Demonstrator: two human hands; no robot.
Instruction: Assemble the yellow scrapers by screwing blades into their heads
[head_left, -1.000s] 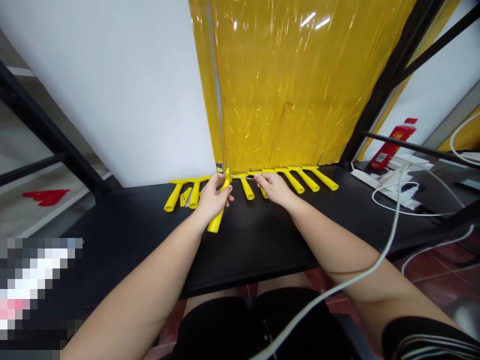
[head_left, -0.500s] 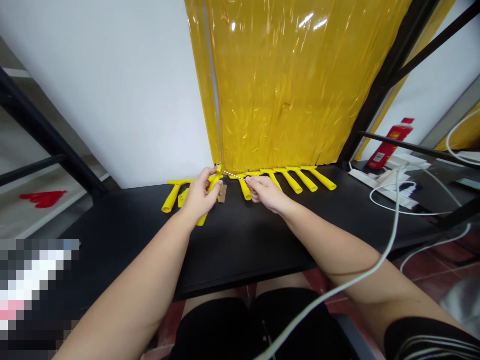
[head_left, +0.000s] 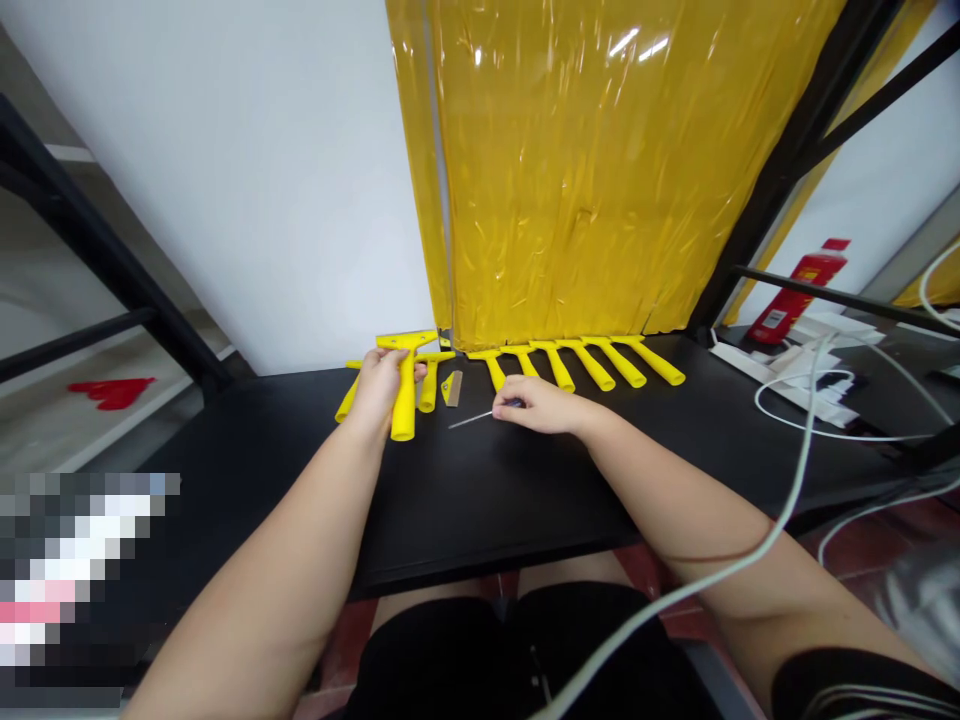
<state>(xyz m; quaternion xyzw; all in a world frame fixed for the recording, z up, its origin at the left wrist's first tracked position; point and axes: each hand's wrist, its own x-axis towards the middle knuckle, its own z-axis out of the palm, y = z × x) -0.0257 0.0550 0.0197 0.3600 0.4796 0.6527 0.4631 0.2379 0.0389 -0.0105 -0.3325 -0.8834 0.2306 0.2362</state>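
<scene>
My left hand (head_left: 373, 388) is closed around a yellow T-shaped scraper (head_left: 403, 402), its wide head away from me and its hollow handle end towards me. In my right hand (head_left: 546, 404) is a screwdriver (head_left: 472, 419), its thin metal shaft pointing left, apart from the scraper. Several similar yellow scrapers (head_left: 594, 364) lie in a row along the back of the black table, beyond and to the right of my right hand. Behind my left hand lie more yellow scrapers (head_left: 427, 388), partly hidden. A small yellow piece with a brownish plate (head_left: 453, 389) rests between my hands.
A black table (head_left: 480, 500) spans the front, against a white panel and a yellow plastic curtain (head_left: 585, 180). At right are a red bottle (head_left: 799, 295), white power strips and a pale cable (head_left: 795, 490) crossing before my right arm. Black frame posts (head_left: 97, 240) stand either side.
The screwdriver has come away from the scraper's head, and my right hand has moved down towards me. My left hand has shifted left and turned the scraper, so its head shows broadside.
</scene>
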